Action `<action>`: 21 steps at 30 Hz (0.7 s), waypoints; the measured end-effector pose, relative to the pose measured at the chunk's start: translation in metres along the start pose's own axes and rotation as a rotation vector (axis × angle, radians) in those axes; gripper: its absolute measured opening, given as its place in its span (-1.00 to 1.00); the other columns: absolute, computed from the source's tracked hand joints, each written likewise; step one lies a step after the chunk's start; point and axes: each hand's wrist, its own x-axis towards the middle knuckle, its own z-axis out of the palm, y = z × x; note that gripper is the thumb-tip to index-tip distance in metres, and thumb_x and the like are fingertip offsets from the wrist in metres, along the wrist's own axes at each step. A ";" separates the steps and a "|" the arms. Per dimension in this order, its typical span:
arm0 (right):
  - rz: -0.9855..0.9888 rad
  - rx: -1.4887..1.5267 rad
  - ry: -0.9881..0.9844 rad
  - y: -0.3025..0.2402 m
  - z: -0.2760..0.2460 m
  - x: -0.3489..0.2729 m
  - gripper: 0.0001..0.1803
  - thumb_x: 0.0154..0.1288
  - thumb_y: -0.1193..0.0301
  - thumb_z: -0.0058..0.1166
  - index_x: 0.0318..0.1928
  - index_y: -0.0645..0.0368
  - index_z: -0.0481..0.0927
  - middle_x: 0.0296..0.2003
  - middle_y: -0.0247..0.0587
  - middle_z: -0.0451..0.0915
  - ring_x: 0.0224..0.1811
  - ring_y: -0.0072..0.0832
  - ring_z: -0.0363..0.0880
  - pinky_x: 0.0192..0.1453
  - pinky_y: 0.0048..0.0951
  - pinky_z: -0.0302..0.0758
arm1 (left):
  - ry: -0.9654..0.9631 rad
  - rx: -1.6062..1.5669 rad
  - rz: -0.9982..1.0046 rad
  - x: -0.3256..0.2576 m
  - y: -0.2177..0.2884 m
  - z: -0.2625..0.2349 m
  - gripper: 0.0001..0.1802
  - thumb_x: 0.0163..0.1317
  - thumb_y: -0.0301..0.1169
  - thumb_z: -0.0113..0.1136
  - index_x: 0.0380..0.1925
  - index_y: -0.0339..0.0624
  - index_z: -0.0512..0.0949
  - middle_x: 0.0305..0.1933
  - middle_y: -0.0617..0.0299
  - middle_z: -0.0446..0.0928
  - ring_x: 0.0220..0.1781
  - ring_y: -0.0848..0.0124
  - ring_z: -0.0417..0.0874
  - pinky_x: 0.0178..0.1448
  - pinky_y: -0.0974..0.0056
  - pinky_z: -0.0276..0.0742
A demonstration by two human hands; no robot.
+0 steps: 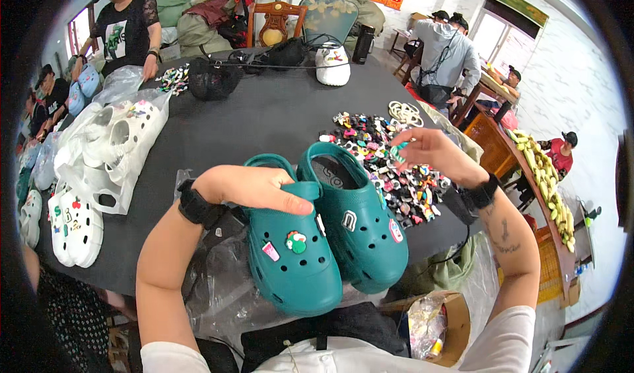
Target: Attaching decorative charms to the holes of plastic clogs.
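Observation:
A pair of teal foam clogs (294, 267) stands at the table's near edge, toes toward me. Small charms sit in their holes, among them a green-and-red figure charm (296, 242) and a pink cup-shaped charm (271, 251). My left hand (261, 189) grips the left clog at its opening, thumb on top and the other fingers hidden. Over a pile of mixed shoe charms (403, 191) to the right, my right hand (432, 153) pinches a small green-and-white charm (399, 150) between its fingertips.
White clogs (76, 227) and a plastic bag of white clogs (142, 148) lie at left. Farther back are a white clog (332, 66), a black mesh bag (214, 79) and a black bottle (363, 44). A cardboard box (456, 327) stands below at right. A co-worker (125, 29) stands far left.

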 end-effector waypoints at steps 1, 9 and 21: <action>0.017 0.010 -0.014 -0.006 0.012 -0.010 -0.73 0.38 0.50 0.04 0.05 0.31 0.49 -0.24 -0.22 0.65 -0.20 -0.54 0.65 -0.06 -0.57 0.54 | 0.009 0.000 0.006 0.000 0.000 0.000 -0.44 0.29 0.02 0.15 -0.17 -0.39 0.58 -0.23 0.21 0.65 -0.23 0.49 0.62 -0.10 0.31 0.56; -0.013 -0.154 -0.111 -0.034 0.064 -0.058 -0.74 0.33 0.55 0.09 0.02 0.26 0.58 -0.19 -0.36 0.64 -0.20 -0.71 0.54 -0.06 -0.62 0.49 | 0.013 -0.083 0.041 0.001 -0.006 0.002 -0.45 0.28 0.03 0.17 -0.18 -0.37 0.57 -0.25 0.21 0.64 -0.24 0.48 0.62 -0.10 0.31 0.57; 0.013 -0.154 -0.044 -0.020 0.068 -0.061 -0.81 0.20 0.57 0.22 -0.14 0.27 0.64 -0.29 -0.36 0.64 -0.26 -0.71 0.56 -0.16 -0.62 0.49 | -0.010 -0.100 0.082 -0.001 -0.004 0.002 -0.44 0.30 0.02 0.14 -0.15 -0.39 0.56 -0.22 0.19 0.63 -0.23 0.48 0.61 -0.11 0.32 0.56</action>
